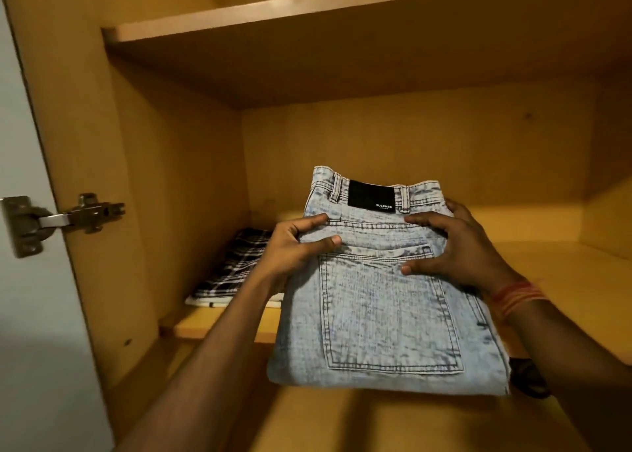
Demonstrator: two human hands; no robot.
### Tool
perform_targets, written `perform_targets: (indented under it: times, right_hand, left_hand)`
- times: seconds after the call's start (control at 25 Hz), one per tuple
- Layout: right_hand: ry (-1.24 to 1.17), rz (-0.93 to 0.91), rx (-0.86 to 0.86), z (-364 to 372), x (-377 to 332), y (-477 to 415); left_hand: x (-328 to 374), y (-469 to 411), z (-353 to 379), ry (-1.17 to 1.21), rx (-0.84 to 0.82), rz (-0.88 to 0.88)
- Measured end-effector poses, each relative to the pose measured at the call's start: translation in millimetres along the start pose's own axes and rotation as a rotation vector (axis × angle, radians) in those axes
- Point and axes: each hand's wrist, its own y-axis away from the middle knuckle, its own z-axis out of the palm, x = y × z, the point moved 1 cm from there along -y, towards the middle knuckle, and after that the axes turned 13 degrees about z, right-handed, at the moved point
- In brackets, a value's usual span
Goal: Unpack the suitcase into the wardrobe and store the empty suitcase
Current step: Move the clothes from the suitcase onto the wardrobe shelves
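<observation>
Folded jeans (383, 301), pale acid-washed denim, held at the mouth of the wardrobe shelf (564, 291); front half overhangs the shelf edge, so the pair appears not yet set down, though the underside is hidden. Left hand (294, 246) clamps the left edge, thumb on top, fingers under. Right hand (455, 246) is spread flat over the waistband side, fingers curling round the far edge.

Handling estimate: fairly heavy, thick, stiff at the seams but floppy across the fold; rough weave, unlikely to slip. Best held on both long edges to keep the layers together.

Black patch (372, 195) on the waistband. Folded checked cloth (236, 267) lies left, just beside. Shelves are smooth yellowish laminate; a metal hinge (82, 212) sits on the side panel.
</observation>
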Motion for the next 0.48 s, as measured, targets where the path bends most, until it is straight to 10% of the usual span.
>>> perform_targets:
  times: [0.48]
  right_hand:
    - [0.052, 0.139, -0.070, 40.6, 91.4, -113.7]
  left_hand:
    - [-104.8, -99.1, 52.5, 0.064, -0.011, -0.137]
